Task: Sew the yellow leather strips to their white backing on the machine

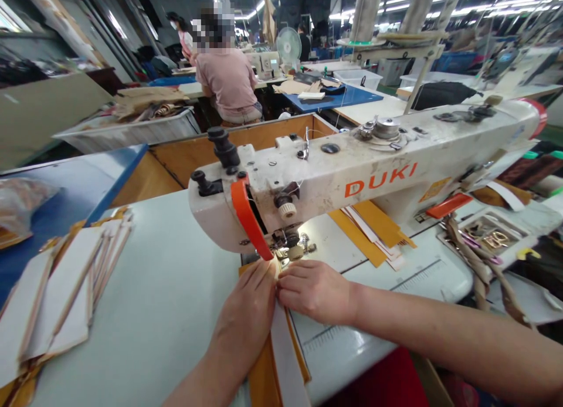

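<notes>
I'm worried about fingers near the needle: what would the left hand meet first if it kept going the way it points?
Probably the orange guard on the sewing machine, just past the fingertips of the left hand, though depth is hard to judge here.

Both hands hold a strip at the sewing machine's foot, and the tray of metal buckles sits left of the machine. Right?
No: the tray of metal buckles sits right of the sewing machine, as the head view shows. The left hand and right hand do hold a strip at its foot.
</notes>
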The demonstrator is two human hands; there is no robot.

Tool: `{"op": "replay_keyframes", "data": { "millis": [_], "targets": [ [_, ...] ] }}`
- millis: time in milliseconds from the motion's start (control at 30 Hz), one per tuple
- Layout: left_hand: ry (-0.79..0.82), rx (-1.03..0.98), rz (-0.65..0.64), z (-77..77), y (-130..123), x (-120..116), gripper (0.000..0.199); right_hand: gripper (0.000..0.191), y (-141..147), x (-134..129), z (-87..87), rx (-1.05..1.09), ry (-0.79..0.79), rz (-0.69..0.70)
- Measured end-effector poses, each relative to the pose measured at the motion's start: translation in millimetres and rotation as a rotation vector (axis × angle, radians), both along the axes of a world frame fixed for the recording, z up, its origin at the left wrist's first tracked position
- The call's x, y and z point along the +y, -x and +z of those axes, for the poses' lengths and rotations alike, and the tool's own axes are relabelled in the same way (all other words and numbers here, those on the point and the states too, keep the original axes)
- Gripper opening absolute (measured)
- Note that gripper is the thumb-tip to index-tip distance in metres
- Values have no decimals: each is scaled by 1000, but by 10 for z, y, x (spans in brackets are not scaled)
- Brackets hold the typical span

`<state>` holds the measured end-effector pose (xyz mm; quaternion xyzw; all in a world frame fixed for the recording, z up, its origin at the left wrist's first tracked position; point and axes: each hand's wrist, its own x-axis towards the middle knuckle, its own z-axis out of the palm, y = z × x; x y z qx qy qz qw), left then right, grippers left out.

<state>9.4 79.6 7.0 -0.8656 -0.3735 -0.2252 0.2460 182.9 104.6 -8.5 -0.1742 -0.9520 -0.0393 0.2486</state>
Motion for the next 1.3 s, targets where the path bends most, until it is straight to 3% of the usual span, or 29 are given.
{"op": "replay_keyframes", "data": {
  "millis": [533, 1300],
  "targets": [
    [139, -44, 0, -72, 51, 19, 34, 21, 3, 8, 6, -25, 4, -19],
    [182, -60, 9, -112, 51, 49, 34, 20, 8, 33, -29, -49, -12, -37]
  ]
}}
